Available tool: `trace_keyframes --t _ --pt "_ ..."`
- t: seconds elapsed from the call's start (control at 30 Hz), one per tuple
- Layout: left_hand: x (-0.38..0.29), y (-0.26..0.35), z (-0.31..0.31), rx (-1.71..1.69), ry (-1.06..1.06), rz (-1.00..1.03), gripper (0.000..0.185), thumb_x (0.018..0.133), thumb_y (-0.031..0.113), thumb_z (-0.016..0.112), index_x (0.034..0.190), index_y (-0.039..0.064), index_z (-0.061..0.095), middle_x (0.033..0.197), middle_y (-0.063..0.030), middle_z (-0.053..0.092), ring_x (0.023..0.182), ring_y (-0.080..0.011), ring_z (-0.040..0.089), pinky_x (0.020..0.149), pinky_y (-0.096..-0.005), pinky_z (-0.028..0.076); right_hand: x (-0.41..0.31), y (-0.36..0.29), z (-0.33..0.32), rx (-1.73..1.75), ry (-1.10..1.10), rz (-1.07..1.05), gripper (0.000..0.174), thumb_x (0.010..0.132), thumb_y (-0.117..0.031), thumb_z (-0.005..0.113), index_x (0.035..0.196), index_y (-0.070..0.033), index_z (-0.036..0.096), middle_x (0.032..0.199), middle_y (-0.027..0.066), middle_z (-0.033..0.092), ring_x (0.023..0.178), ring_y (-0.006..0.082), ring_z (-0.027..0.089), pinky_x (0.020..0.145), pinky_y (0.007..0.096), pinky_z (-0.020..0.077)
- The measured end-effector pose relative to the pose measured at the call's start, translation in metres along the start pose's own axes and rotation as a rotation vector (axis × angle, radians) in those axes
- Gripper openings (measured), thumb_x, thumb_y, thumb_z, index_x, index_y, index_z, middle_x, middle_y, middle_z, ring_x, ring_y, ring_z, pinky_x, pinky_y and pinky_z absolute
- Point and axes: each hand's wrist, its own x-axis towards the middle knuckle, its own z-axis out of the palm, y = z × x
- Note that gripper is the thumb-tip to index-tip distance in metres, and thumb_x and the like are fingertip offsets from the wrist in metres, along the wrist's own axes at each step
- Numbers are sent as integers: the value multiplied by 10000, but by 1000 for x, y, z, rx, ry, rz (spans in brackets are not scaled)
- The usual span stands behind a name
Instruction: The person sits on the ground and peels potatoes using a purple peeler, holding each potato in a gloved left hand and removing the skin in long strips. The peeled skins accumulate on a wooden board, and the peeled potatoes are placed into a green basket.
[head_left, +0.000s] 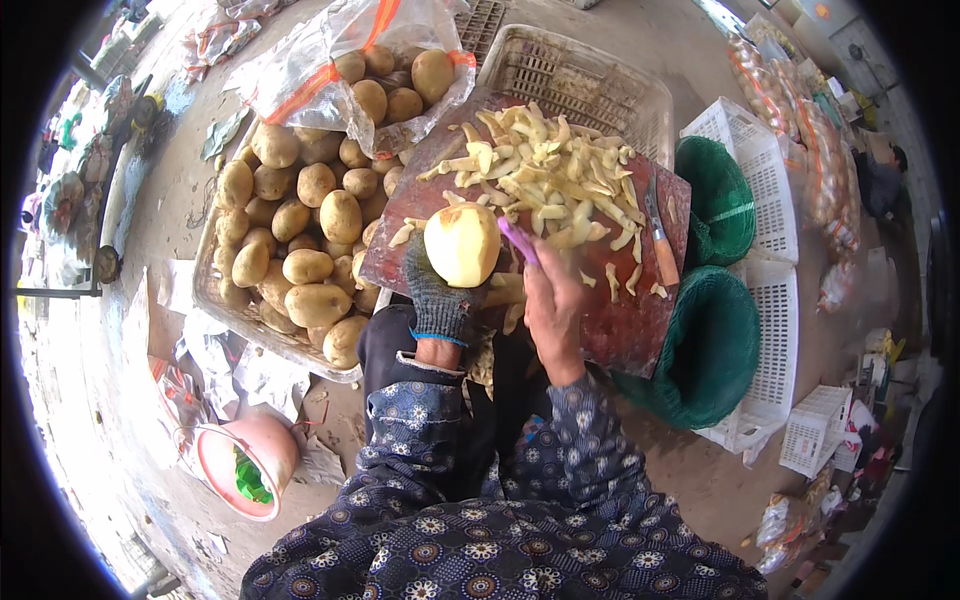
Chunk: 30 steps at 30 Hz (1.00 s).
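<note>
My left hand (442, 304), in a dark knit glove with a blue cuff edge, holds up a large potato (462, 246). Most of its skin is gone, and a brownish patch remains at the top. My bare right hand (553, 300) grips a purple-handled peeler (517, 238) just right of the potato; its blade is too blurred to make out. Beneath both hands lies a reddish board (600, 330). Potato peelings (555, 165) are heaped over its far half. A knife (660, 240) with a wooden handle rests near the board's right edge.
A crate of unpeeled potatoes (315, 225) stands at the left, a plastic sack of potatoes (401, 86) on its far end. White crates (772, 337) with green mesh bags (697, 352) line the right. Behind the board is a dirty crate (585, 82). A pink bucket (251, 457) sits lower left.
</note>
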Motion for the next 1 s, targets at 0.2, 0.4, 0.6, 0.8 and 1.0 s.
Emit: trace_keyframes --t 0.2,0.4,0.6,0.8,1.0 --pt "-13 8 26 -133 -44 -233 474 851 435 592 1148 66 567 1099 -108 630 974 -254 621 856 -405 505 27 5 16 -219 4 -233 339 899 -142 545 1196 16 579 775 106 646 600 157 560 568 301 463" --pt "-6 -1 -4 -73 -79 -106 430 870 353 568 1165 41 558 1104 -124 623 982 -263 614 871 -398 506 -8 -11 22 -396 -5 -240 401 872 -75 549 1263 10 524 800 214 602 683 282 607 597 353 475" --pt "-15 -5 15 77 -204 -140 381 930 301 492 1182 20 541 1137 -136 614 1029 -253 603 906 -391 494 -43 -17 12 -465 93 -325 484 840 -29 560 1318 -31 481 817 201 540 662 359 576 578 420 465" --pt "-23 -11 19 41 -303 -238 395 925 297 501 1197 12 521 1144 -147 606 1050 -254 593 922 -374 487 -28 -8 14 -488 103 -340 482 841 -35 558 1317 -40 485 810 203 530 658 365 578 575 430 464" --pt "-29 -20 15 122 -164 -130 352 834 230 596 1103 4 575 1036 -146 631 945 -267 623 856 -385 515 -54 -18 13 -534 100 -357 513 842 -23 539 1343 -13 429 848 222 511 655 390 578 550 436 480"
